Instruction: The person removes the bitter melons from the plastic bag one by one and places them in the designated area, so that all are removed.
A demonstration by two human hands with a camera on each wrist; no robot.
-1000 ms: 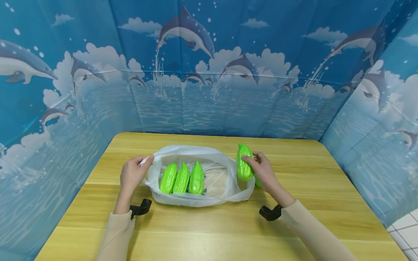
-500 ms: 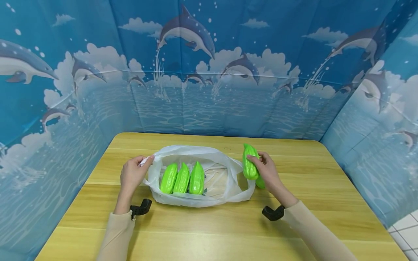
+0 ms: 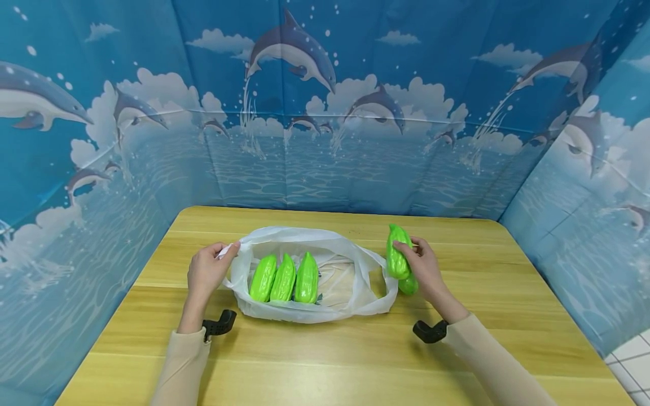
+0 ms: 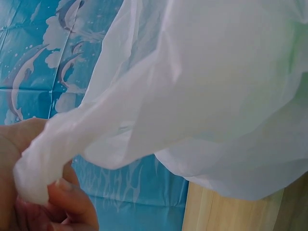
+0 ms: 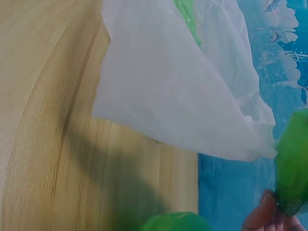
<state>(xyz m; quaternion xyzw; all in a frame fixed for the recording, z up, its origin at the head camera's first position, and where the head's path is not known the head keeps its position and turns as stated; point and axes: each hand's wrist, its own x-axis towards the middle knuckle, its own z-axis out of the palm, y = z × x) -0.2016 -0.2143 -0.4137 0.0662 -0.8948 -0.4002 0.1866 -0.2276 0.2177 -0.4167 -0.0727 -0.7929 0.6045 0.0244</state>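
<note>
In the head view, my left hand (image 3: pixel 208 268) pinches the left handle of a white plastic bag (image 3: pixel 315 313), which stands with its mouth spread. The left wrist view shows the bunched handle (image 4: pixel 53 149) between my thumb and fingers. Three bright green bitter melons lie side by side inside, the middle one (image 3: pixel 283 277) among them. My right hand (image 3: pixel 424 268) grips another bitter melon (image 3: pixel 398 256), tip up, just beyond the bag's right handle. Below that hand, a further bitter melon (image 3: pixel 408 285) lies partly hidden on the table. The right wrist view catches the held melon (image 5: pixel 293 163) at its edge.
Light wood table (image 3: pixel 315 366) carries the bag near its middle. A blue dolphin-print curtain (image 3: pixel 325 169) rises behind and at both sides. Black camera mounts sit on both wrists, the left mount (image 3: pixel 220 323) beside the bag. Pale tiles (image 3: pixel 632 361) show at lower right.
My right hand has moved to the right with its bitter melon, away from the bag's mouth, uncovering more of the melon beneath. The left hand stays on the handle.
</note>
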